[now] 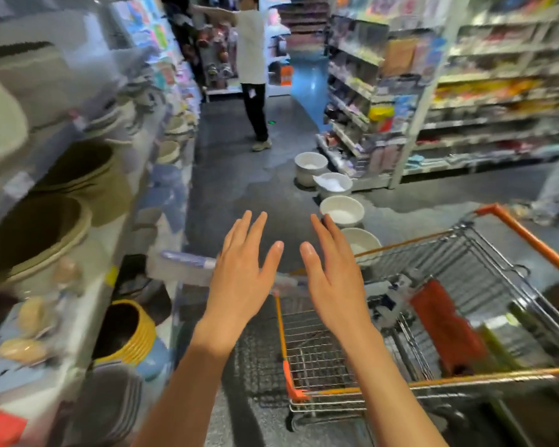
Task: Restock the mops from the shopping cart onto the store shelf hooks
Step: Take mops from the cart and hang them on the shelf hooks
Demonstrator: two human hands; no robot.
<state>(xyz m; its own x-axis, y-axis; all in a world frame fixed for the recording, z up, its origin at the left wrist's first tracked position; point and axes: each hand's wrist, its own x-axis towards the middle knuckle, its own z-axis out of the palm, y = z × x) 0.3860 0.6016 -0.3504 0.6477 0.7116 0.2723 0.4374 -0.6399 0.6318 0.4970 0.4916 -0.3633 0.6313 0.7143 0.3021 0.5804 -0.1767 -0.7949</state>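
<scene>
Mops (439,321) in cart (526,240), right of both spread hands (333,279).

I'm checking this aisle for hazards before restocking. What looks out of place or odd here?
A row of white buckets stands on the aisle floor beside the right-hand shelves, not on a shelf. A lighter, wet-looking patch spreads on the floor near them. Both hands, left and right, are open and hold nothing.

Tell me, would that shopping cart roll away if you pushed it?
Probably yes. The shopping cart looks like an open wire basket on a smooth floor, so it should roll easily. It holds only a few things, like the orange item, so it is likely fairly light. Both the left hand and right hand are off it.
</scene>
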